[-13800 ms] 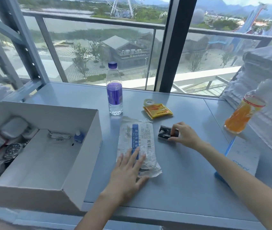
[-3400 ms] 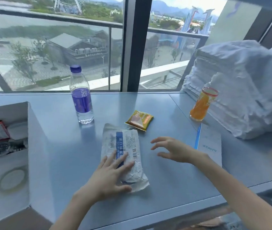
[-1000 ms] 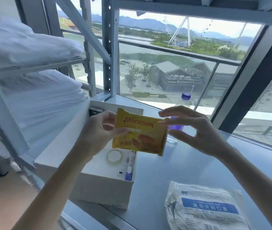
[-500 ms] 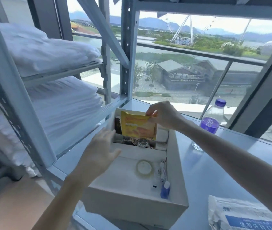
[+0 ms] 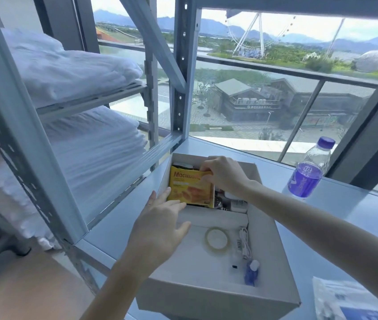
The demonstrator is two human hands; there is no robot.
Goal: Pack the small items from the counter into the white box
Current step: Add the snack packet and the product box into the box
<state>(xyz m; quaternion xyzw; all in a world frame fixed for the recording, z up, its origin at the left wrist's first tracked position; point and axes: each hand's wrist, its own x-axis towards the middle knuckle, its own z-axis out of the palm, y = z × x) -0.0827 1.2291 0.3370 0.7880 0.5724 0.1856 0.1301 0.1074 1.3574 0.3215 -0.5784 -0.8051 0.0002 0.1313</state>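
Note:
The white box (image 5: 275,262) sits on the grey counter. My right hand (image 5: 226,175) pinches the top edge of a yellow snack packet (image 5: 189,189), which stands upright in the box's far compartment. My left hand (image 5: 160,229) reaches over the box's left wall with straight fingers that touch the packet's lower left corner. In the near compartment lie a roll of clear tape (image 5: 216,240), a white cable (image 5: 244,242) and a small blue bottle (image 5: 251,272). A white medical packet (image 5: 349,301) lies on the counter at the lower right.
A water bottle (image 5: 310,172) with a purple label stands on the counter to the right of the box. A metal rack (image 5: 178,77) with folded white linen (image 5: 72,72) rises directly left of the box. A window runs behind the counter.
My right hand has lowered the yellow packet deeper into the far compartment and shifted it left. My left hand has moved in from the box's left wall to touch the packet.

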